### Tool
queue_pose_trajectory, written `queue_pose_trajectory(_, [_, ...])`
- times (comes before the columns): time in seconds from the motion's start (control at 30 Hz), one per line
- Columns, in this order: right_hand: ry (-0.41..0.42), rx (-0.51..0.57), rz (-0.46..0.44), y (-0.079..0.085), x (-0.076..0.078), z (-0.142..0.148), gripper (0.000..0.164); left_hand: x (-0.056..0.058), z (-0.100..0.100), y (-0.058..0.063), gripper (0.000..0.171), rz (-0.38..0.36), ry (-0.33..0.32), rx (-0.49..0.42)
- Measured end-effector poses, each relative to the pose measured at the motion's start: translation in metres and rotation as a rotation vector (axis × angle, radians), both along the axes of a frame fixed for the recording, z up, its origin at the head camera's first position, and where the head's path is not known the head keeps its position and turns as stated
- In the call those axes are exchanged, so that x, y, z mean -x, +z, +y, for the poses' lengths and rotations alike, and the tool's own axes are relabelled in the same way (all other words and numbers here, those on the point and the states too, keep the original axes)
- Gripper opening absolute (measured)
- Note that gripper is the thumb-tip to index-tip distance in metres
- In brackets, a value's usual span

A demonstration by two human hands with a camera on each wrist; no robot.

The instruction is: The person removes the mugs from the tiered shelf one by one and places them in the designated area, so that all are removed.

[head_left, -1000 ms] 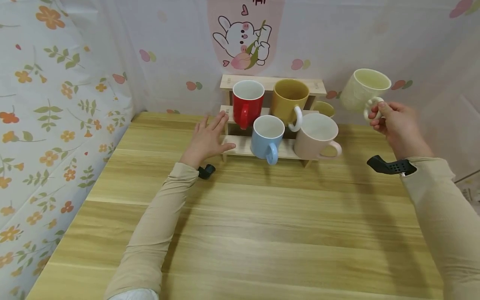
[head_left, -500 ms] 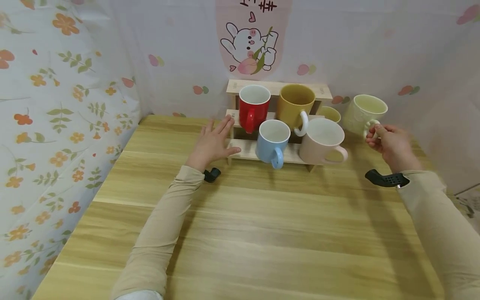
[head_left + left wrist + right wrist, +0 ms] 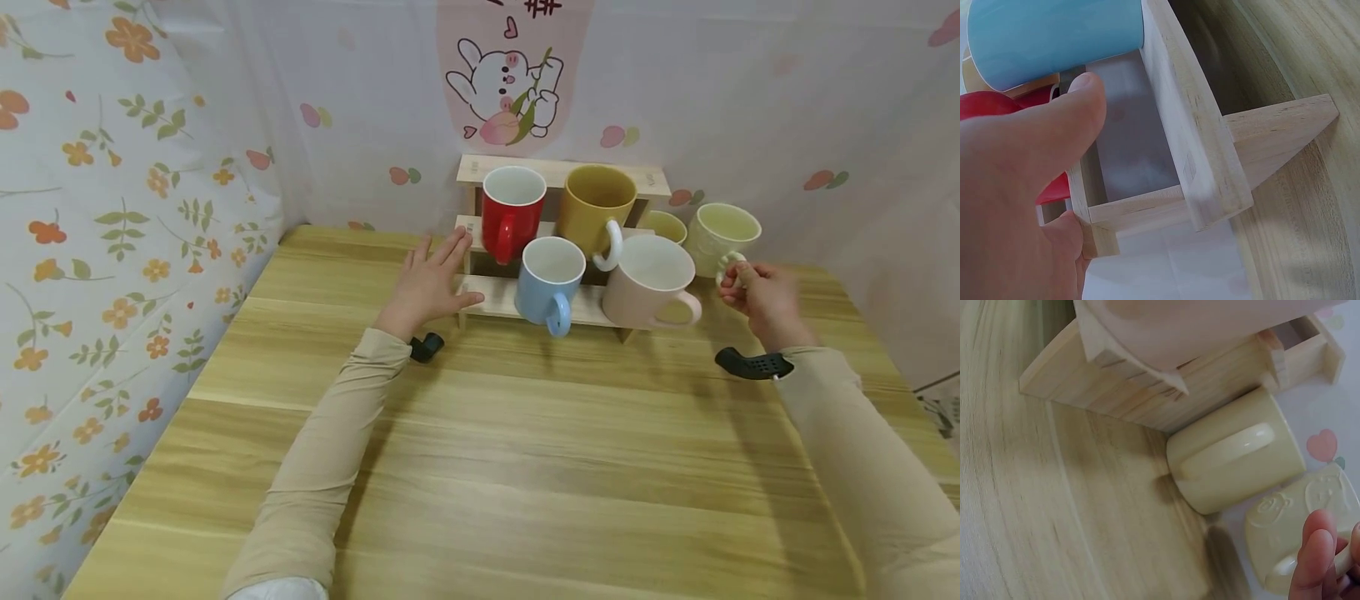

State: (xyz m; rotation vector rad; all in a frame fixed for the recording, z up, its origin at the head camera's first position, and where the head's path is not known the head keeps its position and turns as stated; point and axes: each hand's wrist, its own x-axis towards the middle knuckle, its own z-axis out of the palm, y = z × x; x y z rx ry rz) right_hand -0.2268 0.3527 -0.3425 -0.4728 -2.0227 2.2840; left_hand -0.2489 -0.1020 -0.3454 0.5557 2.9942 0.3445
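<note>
Right hand (image 3: 767,302) pinches green mug's handle (image 3: 722,269); splayed left hand (image 3: 426,287) touches rack (image 3: 495,296).

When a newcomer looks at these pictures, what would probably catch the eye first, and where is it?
Probably the red mug, its strong colour standing at the left of the middle shelf on the wooden rack. Next may come the rabbit printed on the cloth behind. Then, at the right, the right grip holds the rightmost mug.
</note>
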Motion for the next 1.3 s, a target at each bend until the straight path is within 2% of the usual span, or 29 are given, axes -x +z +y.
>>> queue_pose_trajectory(0.2, [0.017,0.066,0.001,-0.007,0.001,0.001,0.034,0.000,0.001,0.002,0.093,-0.009,0.001,0.006])
queue_pose_trajectory(0.37, [0.020,0.020,0.013,-0.012,0.001,0.000,0.031,-0.001,0.000,0.002,0.093,-0.001,-0.004,0.003])
queue_pose_trajectory(0.77, [-0.009,0.014,0.020,-0.023,0.000,-0.002,0.020,-0.003,0.002,0.003,0.093,0.016,-0.012,0.002])
queue_pose_trajectory(0.93, [0.014,-0.011,0.000,-0.029,0.000,-0.001,0.018,-0.004,0.001,0.001,0.094,0.005,-0.011,0.010])
queue_pose_trajectory(1.13, [0.036,-0.014,-0.007,-0.028,0.000,0.000,0.019,-0.002,0.002,0.000,0.094,0.020,-0.019,0.008])
queue_pose_trajectory(1.3, [0.087,0.032,-0.004,-0.028,-0.002,0.004,0.025,-0.001,0.003,-0.003,0.095,0.032,-0.013,0.014])
